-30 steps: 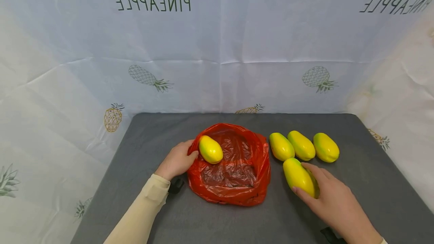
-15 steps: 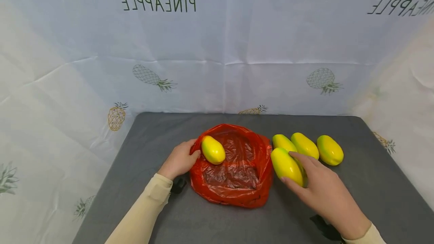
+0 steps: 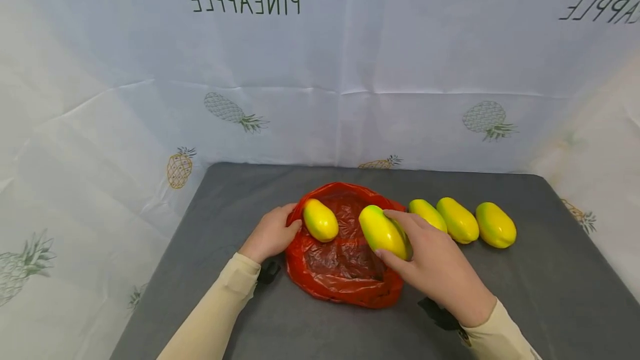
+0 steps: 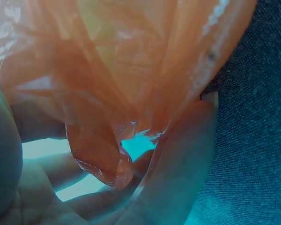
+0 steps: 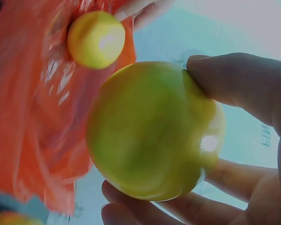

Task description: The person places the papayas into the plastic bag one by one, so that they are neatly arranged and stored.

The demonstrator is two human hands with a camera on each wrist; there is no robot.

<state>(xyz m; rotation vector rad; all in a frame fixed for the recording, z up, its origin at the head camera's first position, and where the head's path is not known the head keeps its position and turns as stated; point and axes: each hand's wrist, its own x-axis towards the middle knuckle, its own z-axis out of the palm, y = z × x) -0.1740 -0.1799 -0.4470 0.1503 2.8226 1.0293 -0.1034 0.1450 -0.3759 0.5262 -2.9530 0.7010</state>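
Observation:
A red plastic bag (image 3: 345,288) lies on the table with its mouth spread wide. One yellow-green mango (image 3: 320,220) rests inside it at the left. My left hand (image 3: 272,236) pinches the bag's left rim; in the left wrist view the thin plastic (image 4: 131,61) runs between thumb and fingers. Over the right part of the bag's mouth, my right hand (image 3: 440,257) grips another mango (image 3: 382,232) between thumb and fingers. The right wrist view shows this mango (image 5: 152,133) close up, its underside hidden by the fingers.
To the right of the bag, three more mangoes stand in a row: one (image 3: 426,213) partly hidden by my right hand, one (image 3: 457,220) in the middle, one (image 3: 495,225) at the right. A white cloth (image 3: 400,49) with pineapple prints hangs behind the grey table (image 3: 550,271).
My right hand has carried its mango left and up, from beside the row of mangoes to over the bag. The left hand still holds the bag's rim. The head view has shifted slightly.

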